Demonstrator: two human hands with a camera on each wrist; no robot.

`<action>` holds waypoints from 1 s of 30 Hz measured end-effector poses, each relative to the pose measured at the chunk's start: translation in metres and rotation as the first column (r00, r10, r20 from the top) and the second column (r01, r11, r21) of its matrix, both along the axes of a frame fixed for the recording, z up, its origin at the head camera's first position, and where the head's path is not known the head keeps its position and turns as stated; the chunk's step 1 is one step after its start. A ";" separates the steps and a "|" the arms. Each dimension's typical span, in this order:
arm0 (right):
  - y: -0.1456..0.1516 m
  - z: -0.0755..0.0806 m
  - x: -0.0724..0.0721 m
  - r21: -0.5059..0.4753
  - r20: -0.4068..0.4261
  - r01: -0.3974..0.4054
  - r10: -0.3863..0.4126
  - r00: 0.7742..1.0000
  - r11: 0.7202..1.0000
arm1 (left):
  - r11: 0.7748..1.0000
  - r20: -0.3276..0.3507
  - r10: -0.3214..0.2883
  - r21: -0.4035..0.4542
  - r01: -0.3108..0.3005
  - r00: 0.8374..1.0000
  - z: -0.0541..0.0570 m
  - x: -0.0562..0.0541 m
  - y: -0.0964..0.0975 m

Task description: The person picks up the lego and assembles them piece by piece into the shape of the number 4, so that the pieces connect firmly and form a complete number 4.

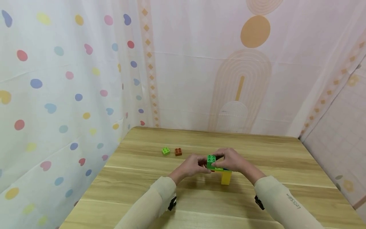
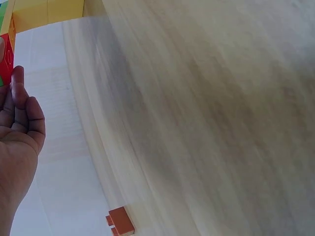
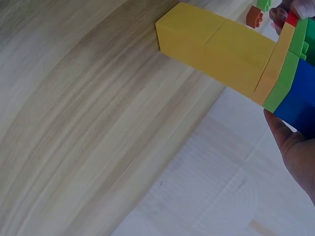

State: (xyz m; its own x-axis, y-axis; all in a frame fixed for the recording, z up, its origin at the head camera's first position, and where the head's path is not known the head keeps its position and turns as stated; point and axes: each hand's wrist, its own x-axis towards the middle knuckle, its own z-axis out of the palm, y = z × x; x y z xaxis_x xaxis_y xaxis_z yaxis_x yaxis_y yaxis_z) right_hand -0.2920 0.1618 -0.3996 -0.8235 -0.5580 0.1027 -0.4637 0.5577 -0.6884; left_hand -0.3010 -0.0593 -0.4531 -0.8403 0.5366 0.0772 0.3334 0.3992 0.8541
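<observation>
A structure of toy building bricks stands between the hands: yellow bricks (image 3: 211,46) form its leg, below an orange layer (image 3: 271,64) and a light green layer (image 3: 283,86). A blue brick (image 3: 301,96) sits on top, beside a darker green brick (image 1: 210,161). My right hand (image 1: 230,160) pinches the green brick, thumb on its near side; in its wrist view the palm is behind the blue brick. My left hand (image 1: 195,166) holds a red brick (image 2: 7,59) at the structure's left end, thumb against it. Some fingertips are hidden behind the bricks.
A lime green brick (image 1: 165,151) and a brown brick (image 1: 178,151) lie apart at the back left of the wooden table (image 1: 137,178). Patterned curtains (image 1: 183,79) hang behind the table and to its sides.
</observation>
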 end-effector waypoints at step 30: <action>0.030 -0.031 0.011 -0.203 0.065 0.177 -0.167 0.984 0.963 | 0.999 0.012 0.044 -0.032 -0.043 0.999 -0.001 -0.003 0.003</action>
